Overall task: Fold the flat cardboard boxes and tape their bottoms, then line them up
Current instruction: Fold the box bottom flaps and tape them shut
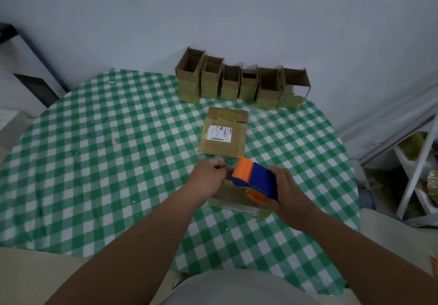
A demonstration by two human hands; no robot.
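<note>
Six boxes: beyond both your hands, six open-topped brown cardboard boxes (241, 81) stand side by side in one row at the far rim of the table, each touching its neighbour, with yellowish tape around their lower parts.
One flat box: a flattened brown cardboard box (224, 132) lies between your hands and that row, well apart from the row, with a taped band across its far end.
Label on it: one white shipping label (219, 133) with a barcode; the print is too small for you to read.
One box under your hands: a brown cardboard box (233, 197) sits beneath both your hands, with dark lettering on a pale strip at its near edge, too blurred to read.
One dispenser: a blue and orange plastic tape dispenser (254, 180) is over that box, its orange toothed end pointing toward your left hand.
Your right hand (288, 192): fingers wrapped around the blue body of the dispenser, gripping it.
Your left hand (209, 174): fingers curled tight just beside the dispenser's orange end, pinching at the clear tape (228, 166) there.
One table: a round table under a green and white checked cloth (94, 150) carries everything.
To your right: a white shelf frame (417, 162) stands off the table's edge.
</note>
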